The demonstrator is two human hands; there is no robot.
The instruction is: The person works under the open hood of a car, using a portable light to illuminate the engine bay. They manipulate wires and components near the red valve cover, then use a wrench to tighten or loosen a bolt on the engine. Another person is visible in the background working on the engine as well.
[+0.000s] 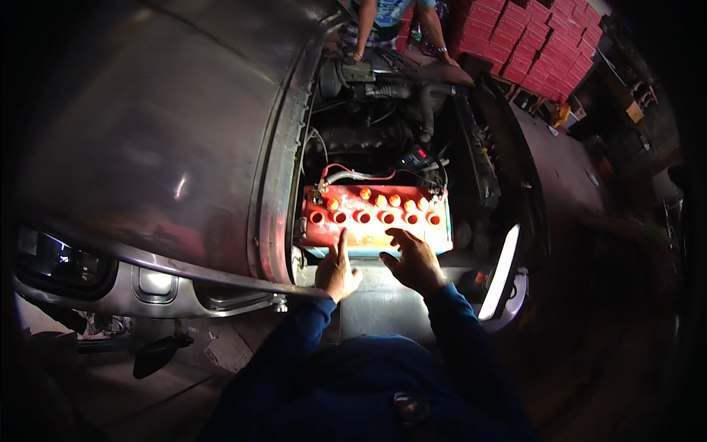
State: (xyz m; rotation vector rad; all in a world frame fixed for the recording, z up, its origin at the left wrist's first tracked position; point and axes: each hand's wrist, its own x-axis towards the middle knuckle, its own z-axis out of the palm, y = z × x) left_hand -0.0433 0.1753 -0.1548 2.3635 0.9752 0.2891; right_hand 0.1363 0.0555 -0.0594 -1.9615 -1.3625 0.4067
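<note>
A red battery [322, 234] sits under bright light in the engine bay, with a row of open round cell holes [362, 218] and several orange-red caps [365, 194] standing on its top behind them. My left hand [336, 274] is at the battery's front, index finger stretched up toward the holes and thumb apart. My right hand [414, 267] reaches onto the front right of the top, fingers bent and apart, apparently holding nothing. A small black device with a red display [417, 155] rests behind the battery among cables [353, 174].
Another person [390, 18] leans with both hands at the bay's far edge. A large metal panel [162, 110] borders the bay on the left. A long lit lamp [498, 271] stands right of the battery. Stacked red boxes [530, 48] are at back right.
</note>
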